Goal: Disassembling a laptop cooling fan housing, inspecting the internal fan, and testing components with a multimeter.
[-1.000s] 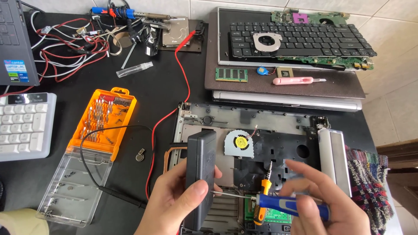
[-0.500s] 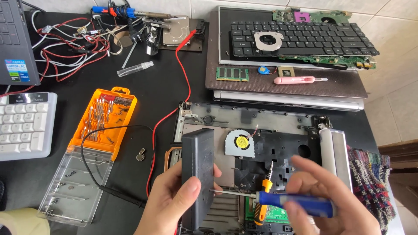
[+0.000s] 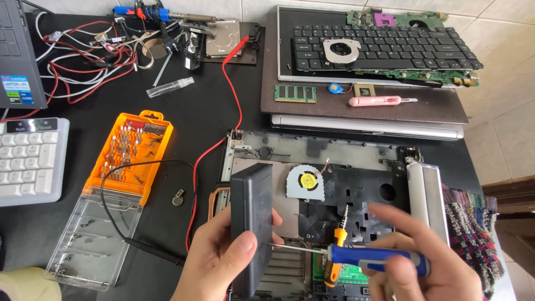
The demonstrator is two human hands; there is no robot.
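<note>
Matte black plastic, a flat rectangular drive module [image 3: 252,228] is gripped upright by the left hand [image 3: 214,262] above the opened grey laptop chassis [image 3: 329,167], while a blue-handled screwdriver [image 3: 374,261] is clasped by the right hand [image 3: 423,267], its steel tip touching the module.

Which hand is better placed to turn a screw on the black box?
Probably the right hand: it holds the blue screwdriver, tip at the black box, which the left hand grips.

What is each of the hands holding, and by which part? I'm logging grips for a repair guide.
The left hand grips a dark grey rectangular plastic block by its lower long edges. The right hand holds a blue-handled metal screwdriver by the handle.
</note>
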